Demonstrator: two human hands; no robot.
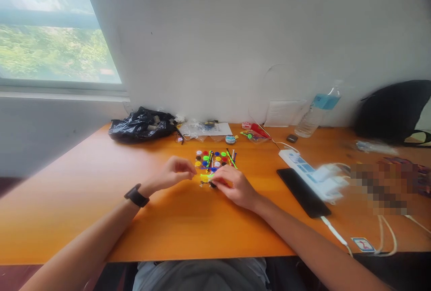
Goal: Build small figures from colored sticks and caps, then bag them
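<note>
My left hand [177, 172] hovers just left of a group of small plastic parts, its fingers bent and the thumb a little apart, with nothing seen in them. My right hand [235, 185] has its thumb and fingertips pinched together at the near side of the group. What they pinch is too small to make out; a small dark piece shows at the fingertips. Beside them lie yellow pieces [204, 178]. Behind are rows of round coloured discs [199, 152], and thin coloured sticks [231, 158] lie among and beside them.
A black plastic bag [139, 125] and clear bags [198, 129] lie at the back of the wooden table [161, 232]. To the right are a black phone [303, 192] on a cable, a white power strip [303, 165], a water bottle [311, 116] and a black bag [393, 113].
</note>
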